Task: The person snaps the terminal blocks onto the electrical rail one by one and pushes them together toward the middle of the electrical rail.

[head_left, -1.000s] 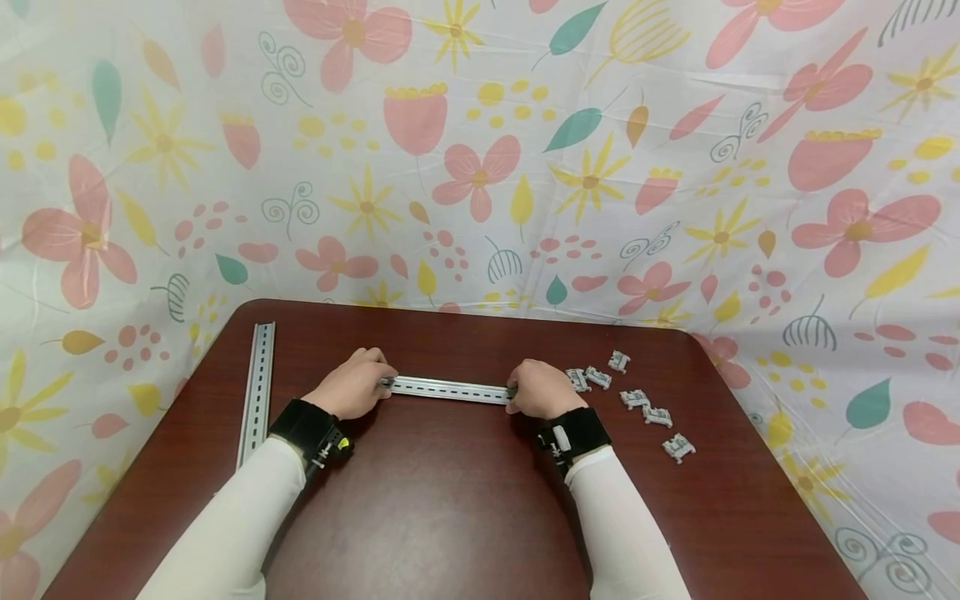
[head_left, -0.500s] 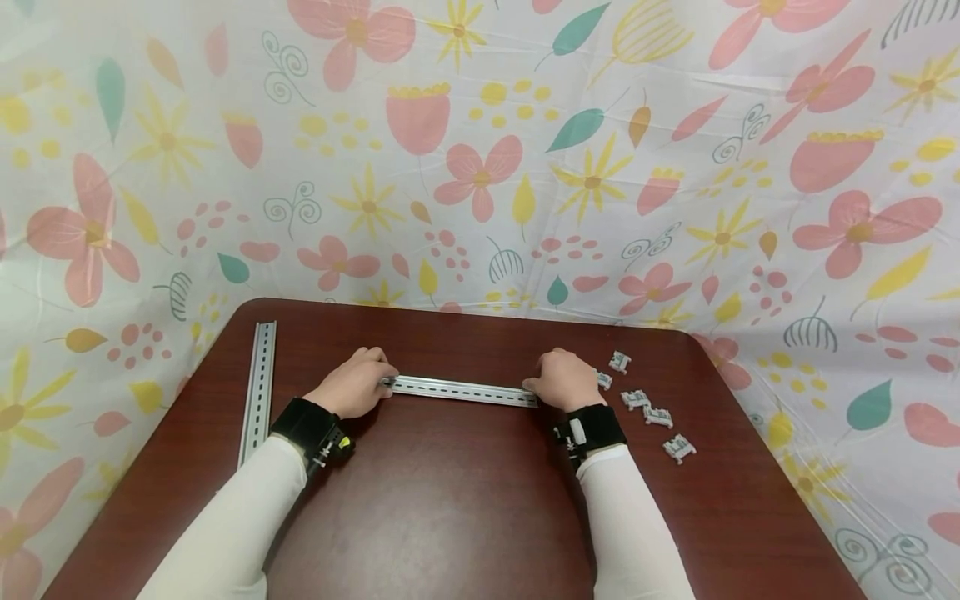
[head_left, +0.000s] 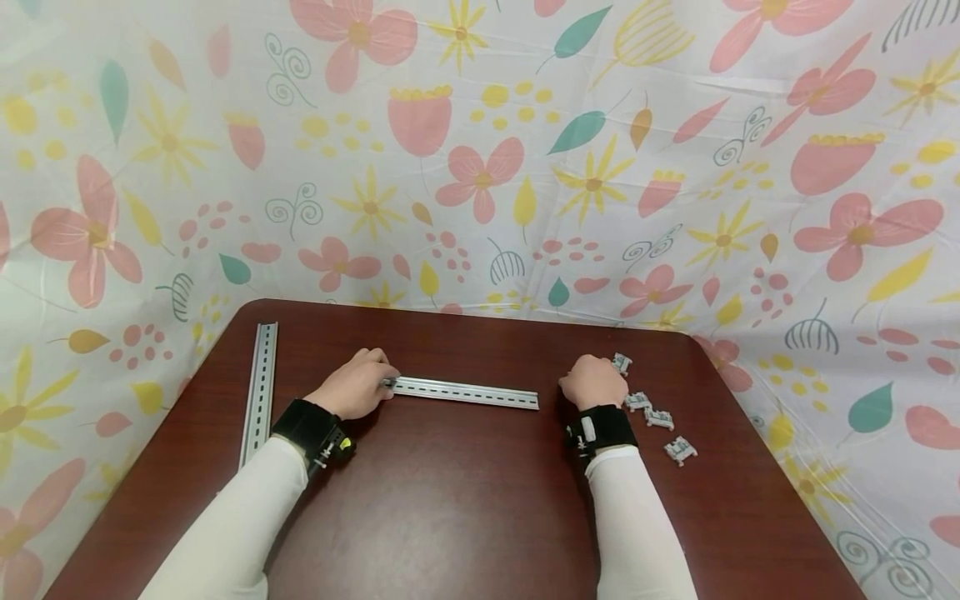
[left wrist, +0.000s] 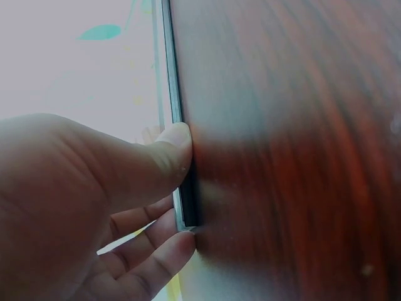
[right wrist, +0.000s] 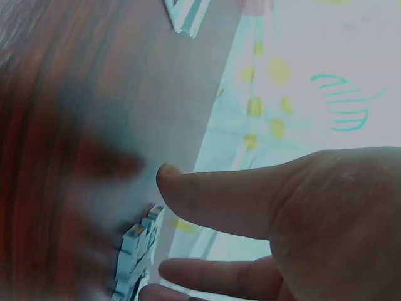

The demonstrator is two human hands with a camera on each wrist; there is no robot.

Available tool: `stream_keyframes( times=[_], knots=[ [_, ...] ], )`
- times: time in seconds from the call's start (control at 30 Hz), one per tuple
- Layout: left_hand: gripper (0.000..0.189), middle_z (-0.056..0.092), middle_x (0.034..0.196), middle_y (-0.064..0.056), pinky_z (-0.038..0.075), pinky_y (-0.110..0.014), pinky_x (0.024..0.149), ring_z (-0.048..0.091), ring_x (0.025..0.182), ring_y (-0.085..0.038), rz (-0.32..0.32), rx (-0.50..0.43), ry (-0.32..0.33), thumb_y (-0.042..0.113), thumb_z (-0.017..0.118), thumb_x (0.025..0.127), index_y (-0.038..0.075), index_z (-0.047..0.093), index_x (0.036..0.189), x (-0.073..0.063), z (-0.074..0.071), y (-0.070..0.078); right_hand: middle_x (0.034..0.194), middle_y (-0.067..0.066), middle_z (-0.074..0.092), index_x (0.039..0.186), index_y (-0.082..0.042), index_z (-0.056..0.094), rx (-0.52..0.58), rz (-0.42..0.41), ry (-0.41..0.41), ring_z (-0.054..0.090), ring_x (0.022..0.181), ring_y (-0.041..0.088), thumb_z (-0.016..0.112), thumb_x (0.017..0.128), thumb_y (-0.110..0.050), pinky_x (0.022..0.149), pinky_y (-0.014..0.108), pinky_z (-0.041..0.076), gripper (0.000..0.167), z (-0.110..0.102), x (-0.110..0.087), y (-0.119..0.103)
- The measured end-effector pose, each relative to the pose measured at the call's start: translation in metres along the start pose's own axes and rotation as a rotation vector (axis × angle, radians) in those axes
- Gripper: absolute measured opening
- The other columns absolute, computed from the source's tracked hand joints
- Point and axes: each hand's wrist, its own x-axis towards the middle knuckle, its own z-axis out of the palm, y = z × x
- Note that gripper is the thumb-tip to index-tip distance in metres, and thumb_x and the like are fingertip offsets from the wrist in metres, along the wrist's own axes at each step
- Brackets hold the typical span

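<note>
My left hand (head_left: 356, 385) holds the left end of a slotted DIN rail (head_left: 465, 393), which lies across the table with its right end free. In the left wrist view, the thumb (left wrist: 168, 153) presses the near edge of the rail (left wrist: 175, 81), with fingers around its end. My right hand (head_left: 594, 382) is off the rail, beside small grey terminal blocks (head_left: 637, 402). The right wrist view has its thumb (right wrist: 207, 191) and fingers apart, with nothing between them and blocks (right wrist: 135, 251) close by. Part of the block group is hidden under this hand.
A second, longer slotted rail (head_left: 259, 383) lies along the left side of the dark wooden table (head_left: 435, 500). One more grey block (head_left: 680, 451) sits farther right and nearer. A flower-print curtain (head_left: 480, 167) hangs behind the table.
My right hand has let go of the rail's right end and moved right to the grey blocks. The left hand stays on the rail, which keeps its place.
</note>
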Motion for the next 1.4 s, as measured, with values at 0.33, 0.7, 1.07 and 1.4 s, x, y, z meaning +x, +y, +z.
stream_keyframes(
  times=[0.33,0.7,1.07,1.4],
  knots=[
    [0.021,0.062,0.109,-0.007,0.053,-0.045,0.091,0.056,0.103,-0.029,-0.001,0.004,0.000,0.007,0.080,0.103,0.006,0.083,0.124,0.0010,0.0020,-0.0022,0.100,0.027,0.076,0.104,0.000,0.084,0.026,0.031,-0.023,0.071,0.080,0.042,0.074,0.106,-0.033,0.068,0.059,0.060,0.034,0.0010,0.0021,0.0087],
    [0.021,0.062,0.108,-0.007,0.053,-0.045,0.091,0.056,0.103,-0.030,0.002,0.007,0.001,0.008,0.080,0.103,0.006,0.082,0.124,0.0007,0.0010,-0.0014,0.087,0.024,0.073,0.082,-0.003,0.077,0.053,0.021,-0.039,0.068,0.073,0.039,0.066,0.103,-0.018,0.060,0.053,0.055,0.028,-0.0018,0.0029,0.0098],
    [0.021,0.062,0.109,-0.006,0.052,-0.044,0.090,0.055,0.102,-0.028,-0.009,0.002,-0.006,0.009,0.080,0.104,0.007,0.082,0.125,0.0007,0.0010,-0.0023,0.083,0.024,0.072,0.079,-0.001,0.075,0.083,-0.040,-0.006,0.068,0.075,0.042,0.067,0.101,-0.012,0.062,0.051,0.053,0.026,0.0009,0.0046,0.0092],
    [0.022,0.062,0.109,-0.006,0.052,-0.045,0.091,0.056,0.103,-0.029,0.000,0.005,-0.001,0.009,0.080,0.104,0.006,0.082,0.126,0.0011,0.0017,-0.0022,0.071,0.017,0.064,0.070,-0.005,0.065,0.121,-0.105,-0.002,0.062,0.069,0.036,0.067,0.101,-0.007,0.065,0.048,0.045,0.031,0.0032,0.0016,0.0028]
  ],
)
